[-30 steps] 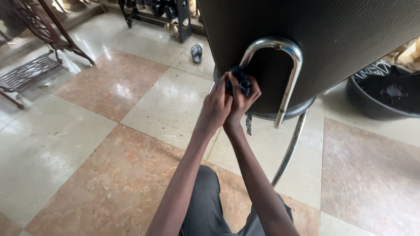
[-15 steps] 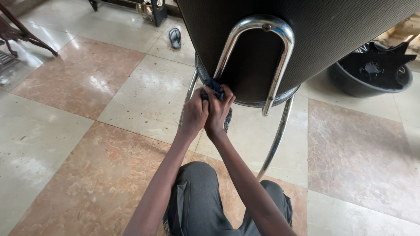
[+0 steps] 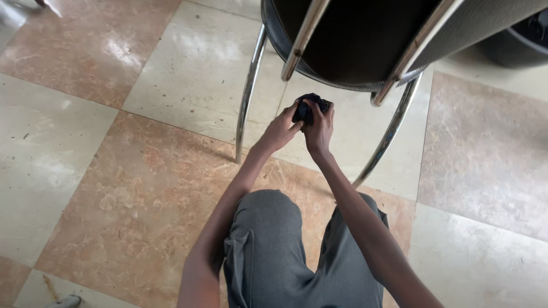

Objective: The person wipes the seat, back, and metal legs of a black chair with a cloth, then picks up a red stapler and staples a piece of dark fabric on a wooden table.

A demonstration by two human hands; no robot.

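**Dark cloth bunched in both hands below the chair seat**

Where the two forearms meet just above the centre of the frame, left hand (image 3: 281, 129) and right hand (image 3: 318, 126) pressed together, fingers of both curled tight around a small dark cloth (image 3: 308, 108). Cloth balled up between the fingertips, held in the air just under the rim of the black chair seat (image 3: 354, 40), apart from the chrome tubes. Touching of seat edge by cloth: cannot tell.

Upper part of the frame filled by the chair: dark padded underside, a chrome back bar (image 3: 302, 40) slanting down to its cut end just up and left of the cloth, a second chrome bar end (image 3: 399, 74) to the upper right. Left chrome leg (image 3: 248, 97) dropping to the floor left of the left wrist; right chrome leg (image 3: 388, 137) slanting down to the right of the right forearm. Hands set in the gap between these two legs, nearer the left one's foot than the right one's.

Grey trousered knees (image 3: 297, 251) at the bottom centre, bent over the floor. Tiled floor (image 3: 114, 171) in reddish and cream squares spreading wide to the left and lower right. Edge of a dark basin (image 3: 522, 43) at the upper right corner, well apart from the hands.
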